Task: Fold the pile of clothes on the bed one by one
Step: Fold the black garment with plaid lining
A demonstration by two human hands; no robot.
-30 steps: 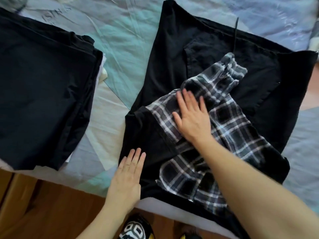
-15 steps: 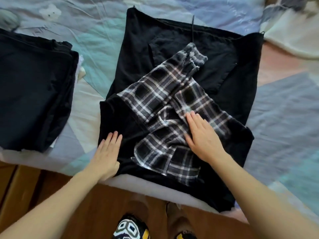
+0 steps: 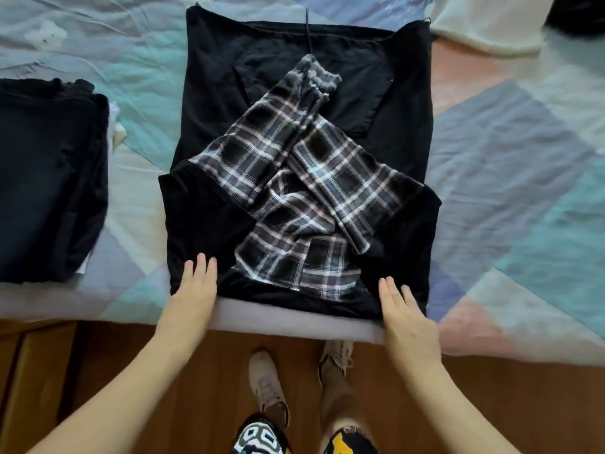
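Folding the black garment (image 3: 304, 77) with plaid sleeves (image 3: 294, 178), which lies flat in the centre of the frame at the near edge of the bed (image 3: 510, 178).

Both hands rest at its lower hem with straight, flat fingers and hold nothing: the left hand (image 3: 193, 293) at the lower-left corner, the right hand (image 3: 406, 319) at the lower-right. For a good fold, I think both corners should be lifted together and carried evenly to the upper edge, so the crossed sleeves stay inside. The black cloth looks soft and matte; the plaid is thinner and wrinkled. A dark folded stack (image 3: 49, 181) lies at the left, on a pastel patchwork quilt.
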